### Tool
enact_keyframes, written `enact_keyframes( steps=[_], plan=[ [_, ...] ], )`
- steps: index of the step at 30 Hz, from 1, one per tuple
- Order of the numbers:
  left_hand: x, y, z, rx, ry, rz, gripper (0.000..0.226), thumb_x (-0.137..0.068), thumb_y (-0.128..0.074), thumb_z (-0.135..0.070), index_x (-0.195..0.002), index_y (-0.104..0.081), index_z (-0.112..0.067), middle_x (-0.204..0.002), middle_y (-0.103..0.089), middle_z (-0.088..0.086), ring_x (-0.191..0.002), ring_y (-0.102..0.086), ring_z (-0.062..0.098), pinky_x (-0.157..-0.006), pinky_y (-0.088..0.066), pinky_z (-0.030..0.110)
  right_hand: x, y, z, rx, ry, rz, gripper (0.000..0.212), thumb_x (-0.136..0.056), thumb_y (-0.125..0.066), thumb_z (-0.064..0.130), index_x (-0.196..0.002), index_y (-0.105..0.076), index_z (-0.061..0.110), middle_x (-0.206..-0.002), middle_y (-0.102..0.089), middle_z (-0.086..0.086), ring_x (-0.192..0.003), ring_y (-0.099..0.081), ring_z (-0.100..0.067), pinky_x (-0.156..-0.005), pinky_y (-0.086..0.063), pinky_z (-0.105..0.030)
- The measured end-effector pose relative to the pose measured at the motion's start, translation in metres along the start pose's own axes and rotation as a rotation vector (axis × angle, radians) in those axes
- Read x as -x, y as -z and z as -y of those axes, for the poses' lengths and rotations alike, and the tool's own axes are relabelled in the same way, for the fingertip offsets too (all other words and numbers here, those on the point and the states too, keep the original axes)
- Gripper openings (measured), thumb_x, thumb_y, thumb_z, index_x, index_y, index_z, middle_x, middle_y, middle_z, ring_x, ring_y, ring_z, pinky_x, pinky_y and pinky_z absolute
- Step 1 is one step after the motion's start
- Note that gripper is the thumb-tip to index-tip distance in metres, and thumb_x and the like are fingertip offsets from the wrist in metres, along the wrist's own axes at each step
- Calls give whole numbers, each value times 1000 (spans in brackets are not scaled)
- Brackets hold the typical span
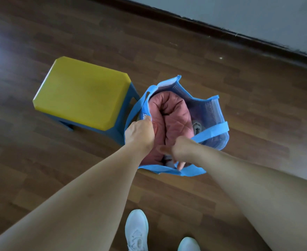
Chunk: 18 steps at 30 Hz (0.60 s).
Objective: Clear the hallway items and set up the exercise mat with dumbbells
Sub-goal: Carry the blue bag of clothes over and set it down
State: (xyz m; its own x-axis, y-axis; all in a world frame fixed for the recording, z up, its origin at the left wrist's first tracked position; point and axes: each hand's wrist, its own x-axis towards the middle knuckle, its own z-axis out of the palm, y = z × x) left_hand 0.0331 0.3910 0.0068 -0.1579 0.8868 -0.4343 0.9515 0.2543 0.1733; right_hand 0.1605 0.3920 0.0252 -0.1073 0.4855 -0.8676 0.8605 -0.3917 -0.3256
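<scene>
A blue mesh tote bag (210,113) stands on the wooden floor in the middle of the head view. A folded pink quilted blanket (174,116) fills it, with something grey beside it on the right. My left hand (140,132) grips the bag's left rim and handle strap. At the near side of the opening, my right hand (174,151) reaches in, its fingers closed around the blanket's near edge. No mat or dumbbells are in view.
A low stool (80,93) with a yellow top and blue legs stands touching the bag's left side. A dark skirting board (239,33) and a grey wall run across the upper right. My white shoes (136,230) are at the bottom.
</scene>
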Motion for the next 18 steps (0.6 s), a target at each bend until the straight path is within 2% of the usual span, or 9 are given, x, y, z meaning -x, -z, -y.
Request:
enact_keyframes(
  steps=[1,3,5,7,9,11,14,16,18],
  plan=[
    [0,2,-1,-8,3,2,30,-93,-41,-6,-124,-43,-8,-109,-62,13,-103,-56,29,-73,-38,35,3,-1,0,111,-12,-19,46,-87,-62,44,-97,-56,-1,-89,-62,-11,-73,-64,-22,-59,-49,-21],
    [0,5,-3,-36,6,15,33,-93,-38,-3,-126,-41,-7,-111,-61,14,-104,-56,29,-74,-40,35,4,-2,-5,297,-79,-108,79,-78,-70,49,-132,-38,1,-126,-49,-16,-110,-56,-32,-86,-49,-32],
    [0,1,-3,-57,9,33,36,-92,-37,-1,-128,-40,-6,-111,-61,15,-104,-55,30,-75,-42,36,5,-2,-11,408,-178,-69,93,-75,-75,39,-143,-23,3,-127,-44,-12,-111,-54,-30,-88,-48,-35],
    [0,-1,-1,-41,17,36,35,-93,-38,-3,-128,-39,-7,-110,-61,15,-103,-56,29,-72,-40,36,4,2,-15,551,-172,13,60,-81,-69,26,-129,-43,2,-101,-56,-6,-95,-61,-24,-77,-50,-29],
    [0,-4,-1,-28,18,34,31,-95,-38,-5,-126,-41,-7,-108,-61,15,-101,-55,29,-70,-38,36,-2,-1,-20,451,-146,-10,26,-87,-60,14,-110,-57,3,-79,-64,-7,-94,-68,-25,-69,-51,-27],
    [1,-6,-3,-22,16,40,32,-92,-36,0,-122,-43,-7,-107,-61,15,-95,-53,28,-70,-38,36,-6,-2,-22,190,-121,-207,33,-89,-57,26,-115,-57,6,-101,-64,-11,-106,-61,-30,-81,-45,-33],
    [1,-7,-6,-34,7,48,36,-89,-35,5,-122,-43,-7,-106,-61,15,-96,-52,28,-71,-38,36,-10,6,-25,63,-237,-647,49,-92,-39,50,-124,-54,16,-131,-46,-12,-124,-36,-33,-97,-30,-45],
    [0,-9,-7,-39,-5,38,36,-90,-34,5,-123,-44,-7,-107,-60,14,-102,-53,29,-72,-38,36,-11,17,-31,-3,-391,-693,42,-94,-40,44,-124,-54,19,-138,-31,-13,-126,-28,-35,-100,-28,-45],
    [-3,-13,-5,-35,-15,27,35,-91,-35,3,-123,-45,-7,-112,-56,13,-103,-54,30,-73,-39,35,-15,24,-40,-99,-523,-635,37,-90,-52,23,-125,-52,17,-140,-24,-14,-123,-32,-36,-99,-34,-41]
  ],
)
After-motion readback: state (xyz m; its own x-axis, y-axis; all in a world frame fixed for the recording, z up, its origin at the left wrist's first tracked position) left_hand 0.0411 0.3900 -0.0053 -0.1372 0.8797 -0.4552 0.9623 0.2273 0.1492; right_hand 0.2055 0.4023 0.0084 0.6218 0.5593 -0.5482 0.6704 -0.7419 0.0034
